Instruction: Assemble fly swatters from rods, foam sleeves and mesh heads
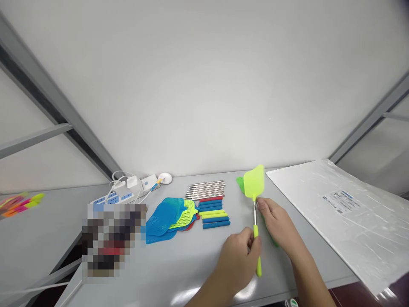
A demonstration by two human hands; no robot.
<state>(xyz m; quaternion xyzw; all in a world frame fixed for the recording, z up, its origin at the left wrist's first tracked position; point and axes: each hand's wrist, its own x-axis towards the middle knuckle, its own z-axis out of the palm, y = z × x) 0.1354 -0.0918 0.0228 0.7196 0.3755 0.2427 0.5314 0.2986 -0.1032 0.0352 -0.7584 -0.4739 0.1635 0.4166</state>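
Note:
My left hand [240,256] is closed around the yellow-green handle of a fly swatter [254,183], held upright with its head at the top and a metal rod between. Beside that rod is my right hand [277,219]. Its fingers are extended toward the rod, apparently not gripping it; some are hidden. Behind the swatter and under my right hand, parts of a green fly swatter [240,184] show on the table. To the left lie loose mesh swatter heads [166,217], mostly blue, several blue, yellow and red handles [214,220], and a row of metal rods [206,190].
A white-wrapped flat panel [319,213] covers the right side of the grey table [191,264]. Power strips [124,194] with white plugs and cables are at the back left, near a blurred patch. Colourful items [22,204] lie on another surface far left. A pale wall stands behind.

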